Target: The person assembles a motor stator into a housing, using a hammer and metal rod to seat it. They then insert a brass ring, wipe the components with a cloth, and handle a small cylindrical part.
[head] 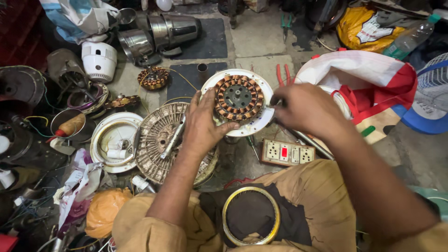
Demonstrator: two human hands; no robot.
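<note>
left hand point(203, 125) clasps stator plate point(239, 101); right hand point(303, 109) pinches its rim.

Two hands point(205, 123), two copper-wound stators point(238, 98), three steel housings point(175, 29), one switchboard point(287, 153), one plastic bottle point(410, 39).

Both hands reach forward, left hand point(201, 125) gripping, right hand point(305, 109) pinching

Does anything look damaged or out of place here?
Yes. The fan motor held by the left hand is opened, its copper windings bare. Another wound stator lies loose on the floor.
</note>
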